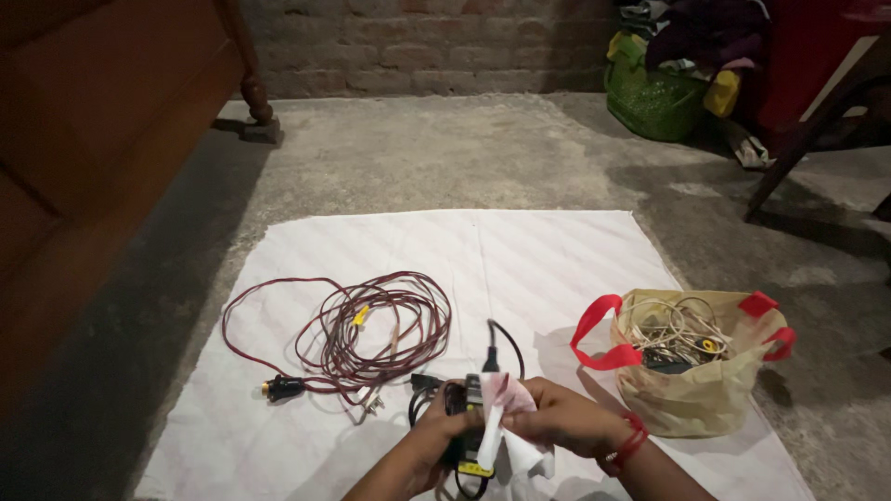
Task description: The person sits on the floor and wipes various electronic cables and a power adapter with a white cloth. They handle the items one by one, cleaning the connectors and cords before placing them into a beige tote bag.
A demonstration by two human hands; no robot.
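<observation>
Hands meet low in the near middle of the view, over the near edge of a white cloth (520, 260) spread on the concrete floor (445, 148); the left hand (429, 443) is wrapped shut around a small black adapter (461, 401), gripping it from the left so that its face is turned up, which seems to steady it for wiping; the right hand (564, 419), with a red band (633, 438) at the wrist, is pinched closed on a white rag (506, 408) and presses it against the adapter's right side. The adapter is dark and boxy, with a yellow label showing near its lower end and a black cord (501, 341) arching up from its far end; much of it is hidden by fingers and rag. To the left on the cloth lies a loose coil of dark red cable (380, 327), ending in a black fitting (280, 387) at its near left; to the right stands a beige bag (691, 394) with red handles, open-mouthed and holding pale cables, just beside the right wrist. Far right, a green basket (652, 100) sits by the brick wall (418, 46).
</observation>
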